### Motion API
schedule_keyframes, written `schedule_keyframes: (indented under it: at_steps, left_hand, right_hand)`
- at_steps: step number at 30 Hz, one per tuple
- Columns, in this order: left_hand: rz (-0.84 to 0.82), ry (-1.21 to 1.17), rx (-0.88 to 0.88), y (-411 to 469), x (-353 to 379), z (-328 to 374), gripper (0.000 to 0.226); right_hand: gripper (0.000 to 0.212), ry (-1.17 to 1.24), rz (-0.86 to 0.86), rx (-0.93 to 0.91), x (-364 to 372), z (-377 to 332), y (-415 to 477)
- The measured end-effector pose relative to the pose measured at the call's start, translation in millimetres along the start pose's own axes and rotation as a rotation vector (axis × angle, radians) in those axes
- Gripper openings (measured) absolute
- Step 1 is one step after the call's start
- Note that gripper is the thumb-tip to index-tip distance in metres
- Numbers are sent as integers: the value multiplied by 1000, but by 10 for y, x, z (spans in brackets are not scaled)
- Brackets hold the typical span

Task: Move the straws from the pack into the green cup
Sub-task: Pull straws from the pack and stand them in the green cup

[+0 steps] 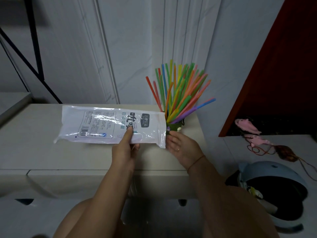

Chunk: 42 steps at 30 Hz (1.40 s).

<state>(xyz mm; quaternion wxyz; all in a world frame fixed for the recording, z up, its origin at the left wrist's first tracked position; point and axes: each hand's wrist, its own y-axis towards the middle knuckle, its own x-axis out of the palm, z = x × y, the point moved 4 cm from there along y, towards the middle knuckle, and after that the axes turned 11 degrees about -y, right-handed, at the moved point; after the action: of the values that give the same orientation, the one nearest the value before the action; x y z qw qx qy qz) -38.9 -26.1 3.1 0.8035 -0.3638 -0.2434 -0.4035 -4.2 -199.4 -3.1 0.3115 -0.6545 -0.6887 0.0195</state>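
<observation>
Both forearms (103,194) are bare along their whole visible length, and the right hand (180,146) wears a thin reddish-brown cord bracelet (196,161) around its wrist plus a slim pale band ring (178,149) on one finger, at the bracelet's ten o'clock

Home room, beige drawer-fronted table (51,157) against a white panelled wall (120,48), light-blue lined bin (274,170) right of the table
</observation>
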Motion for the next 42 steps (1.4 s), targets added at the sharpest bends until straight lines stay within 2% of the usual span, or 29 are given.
schedule_keyframes:
  at_steps: [2, 4, 7, 10, 16, 20, 25, 30, 34, 38, 42]
  left_hand:
    - [-18, 46, 93, -45, 7, 33, 24]
    - [-38, 105, 218, -110, 29, 97, 25]
    - [-90, 216, 388, -207, 101, 192, 21]
    - [-151, 305, 486, -268, 154, 238, 18]
    - [-169, 329, 541, -273, 103, 228, 9]
    - [-175, 358, 557, -269, 76, 215, 12]
    - [-180, 424, 597, -265, 81, 217, 17]
    - [-222, 475, 588, -268, 97, 177, 23]
    - [-335, 515, 563, -379, 184, 130, 14]
    - [-367, 564, 544, -395, 218, 87, 38]
    - [-336, 622, 532, -360, 202, 72, 40]
  right_hand:
    - [28, 55, -111, 56, 87, 61, -3]
    - [33, 86, -152, 98, 147, 100, 12]
    - [34, 114, -150, 130, 222, 138, 38]
    - [31, 160, -135, 159, 283, 171, 46]
    - [38, 242, -236, 172, 348, 219, 1]
    - [55, 252, -441, 151, 473, 210, -68]
    - [51, 266, -531, 126, 443, 177, -125]
    - [56, 299, -528, 169, 413, 190, -136]
    - [56, 334, -568, 206, 398, 202, -169]
    - [49, 331, -398, 251, 224, 274, -58]
    - [49, 255, -261, 275, 116, 274, -18]
